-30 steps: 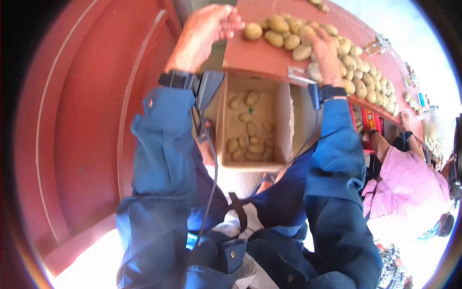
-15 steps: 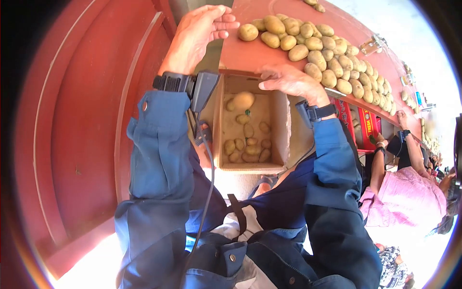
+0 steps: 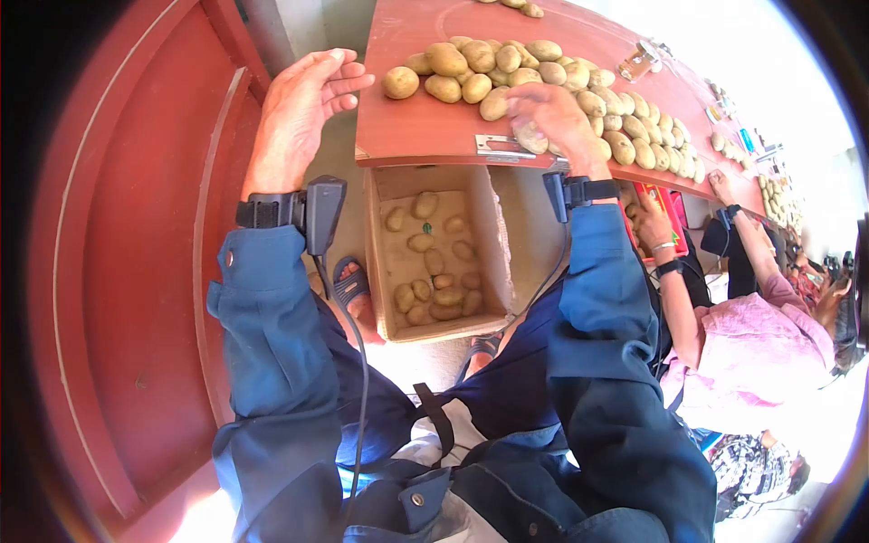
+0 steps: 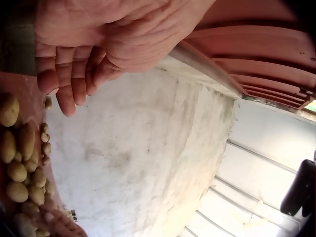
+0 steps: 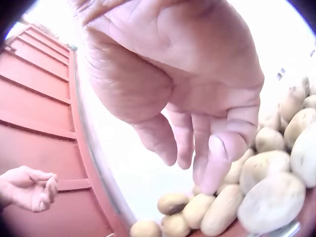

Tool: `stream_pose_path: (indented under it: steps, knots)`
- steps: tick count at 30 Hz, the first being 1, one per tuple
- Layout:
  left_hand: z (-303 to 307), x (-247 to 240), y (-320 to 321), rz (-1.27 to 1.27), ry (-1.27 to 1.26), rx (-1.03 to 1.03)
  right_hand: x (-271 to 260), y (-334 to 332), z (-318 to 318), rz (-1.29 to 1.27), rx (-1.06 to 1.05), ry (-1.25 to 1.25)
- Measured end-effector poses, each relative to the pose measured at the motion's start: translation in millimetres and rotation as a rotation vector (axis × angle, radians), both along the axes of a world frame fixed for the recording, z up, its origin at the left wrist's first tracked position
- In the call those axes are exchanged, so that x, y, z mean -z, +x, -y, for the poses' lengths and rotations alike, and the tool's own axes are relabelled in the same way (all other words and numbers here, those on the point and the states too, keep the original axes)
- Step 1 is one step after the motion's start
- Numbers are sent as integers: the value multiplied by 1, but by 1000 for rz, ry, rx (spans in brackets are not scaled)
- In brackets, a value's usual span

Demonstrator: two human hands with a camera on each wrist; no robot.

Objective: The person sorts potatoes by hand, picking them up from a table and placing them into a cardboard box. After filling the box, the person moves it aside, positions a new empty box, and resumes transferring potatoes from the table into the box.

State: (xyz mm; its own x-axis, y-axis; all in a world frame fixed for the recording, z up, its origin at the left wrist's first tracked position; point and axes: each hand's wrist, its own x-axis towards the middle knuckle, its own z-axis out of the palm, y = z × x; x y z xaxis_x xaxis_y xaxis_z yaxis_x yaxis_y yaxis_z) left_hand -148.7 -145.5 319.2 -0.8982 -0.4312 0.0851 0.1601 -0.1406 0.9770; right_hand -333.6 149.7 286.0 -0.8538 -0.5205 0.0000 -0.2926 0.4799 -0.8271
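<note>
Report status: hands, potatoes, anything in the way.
Left hand empty, raised. Right hand at potatoes on table, no grip visible. More potatoes in box. No obvious obstruction.

Potatoes on table: dozens, overlapping, exact count not readable. Potatoes in box (image 3: 420, 242): about fourteen, some dim. Table (image 3: 407, 36): one clearly in view. Cardboard box (image 3: 496, 262): one. Wearer's hands: two, left hand (image 3: 303, 100) plus right hand (image 3: 554, 113). Wrist cameras (image 3: 324, 214): two. Sandals (image 3: 484, 346): two. Metal fitting (image 3: 505, 147) on near edge: one clear. Pink-shirted person (image 3: 756, 348): one. Red crate (image 3: 672, 210): one discernible.
</note>
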Motion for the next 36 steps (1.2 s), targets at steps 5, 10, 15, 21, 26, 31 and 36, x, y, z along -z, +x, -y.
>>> stream_pose_path:
  steps: [5,10,15,21,26,31,36]
  knots:
    - [1,-3,1,19,17,-12,18,-53,-65,-345,506,-87]
    - [-8,-8,-5,56,29,-15,26,-69,-93,-430,738,178]
    - [-18,-11,-9,64,20,-4,41,-75,-90,-378,659,258]
    - [-23,-7,-12,77,22,14,62,-94,-78,-449,695,305]
    - [-28,-9,-11,94,13,9,55,-90,-76,-395,724,172]
    - [-26,-6,-13,82,11,28,53,-98,-84,-271,567,-64]
    - [-29,-4,-18,102,-1,39,60,-94,-83,-420,537,1]
